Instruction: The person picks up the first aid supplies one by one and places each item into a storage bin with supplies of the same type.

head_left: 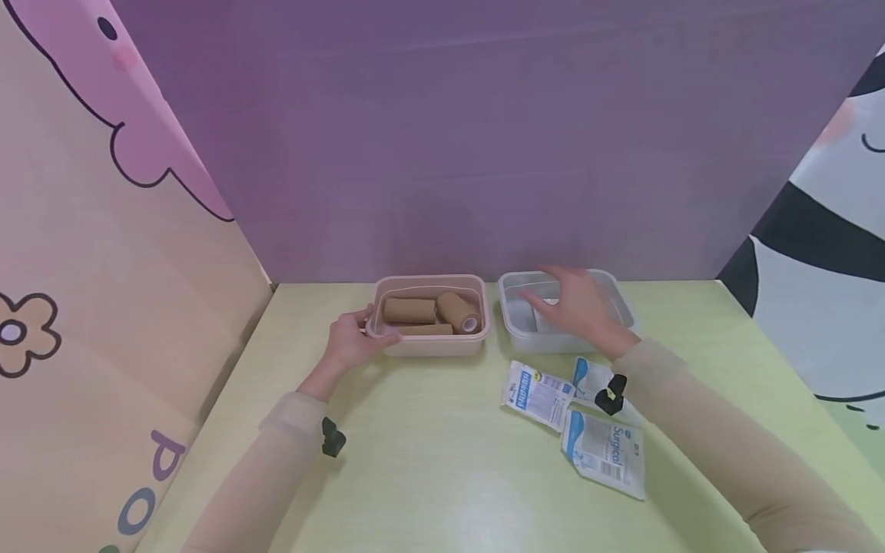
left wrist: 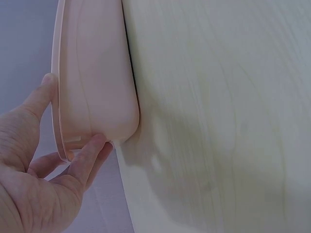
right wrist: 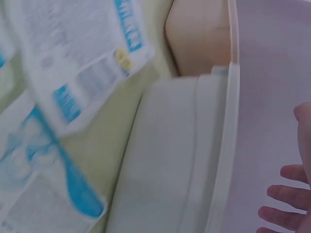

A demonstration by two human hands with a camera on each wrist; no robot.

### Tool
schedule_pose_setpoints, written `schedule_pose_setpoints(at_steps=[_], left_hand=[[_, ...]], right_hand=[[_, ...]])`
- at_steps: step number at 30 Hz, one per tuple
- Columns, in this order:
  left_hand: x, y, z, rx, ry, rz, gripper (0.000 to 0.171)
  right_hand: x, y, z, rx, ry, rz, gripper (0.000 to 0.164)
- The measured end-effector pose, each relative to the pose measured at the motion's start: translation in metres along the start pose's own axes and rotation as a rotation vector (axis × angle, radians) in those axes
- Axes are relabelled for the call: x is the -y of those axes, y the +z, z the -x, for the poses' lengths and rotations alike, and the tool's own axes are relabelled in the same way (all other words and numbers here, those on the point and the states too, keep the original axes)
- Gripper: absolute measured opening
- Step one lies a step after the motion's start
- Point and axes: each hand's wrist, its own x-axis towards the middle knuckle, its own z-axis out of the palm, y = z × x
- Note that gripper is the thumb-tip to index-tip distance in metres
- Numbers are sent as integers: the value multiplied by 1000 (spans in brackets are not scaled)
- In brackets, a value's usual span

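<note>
A pink plastic box (head_left: 432, 347) stands at the table's back, and several tan bandage rolls (head_left: 409, 310) lie inside it. My left hand (head_left: 349, 340) grips its left end. In the left wrist view, the thumb is at the rim and fingers lie against the outer wall of the pink box (left wrist: 99, 63). To the right is a whitish plastic box (head_left: 553, 343), with a small white item (head_left: 546, 316) in it, partly covered by the hand. Above that box hovers my right hand (head_left: 584, 306), fingers spread, nothing held. The right wrist view shows the whitish box (right wrist: 160, 145) and spread fingertips (right wrist: 286, 194).
In front of the whitish box lie a surgical packet (head_left: 604, 453), a white-and-blue packet (head_left: 539, 393) and another packet (head_left: 588, 378) partly behind the right wrist. A purple panel (head_left: 449, 153) rises behind both boxes. Printed panels flank the pale table (head_left: 415, 461).
</note>
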Motion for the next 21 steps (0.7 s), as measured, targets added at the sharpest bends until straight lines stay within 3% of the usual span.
schedule_pose_setpoints(at_steps=[15,21], left_hand=[[2,2,1,0,9,-6,93],[1,2,1,-6,10,-5,94]], right_hand=[[-55,-20,30,26,146,80,75],[-71,-24,36,-3,169,57,76]])
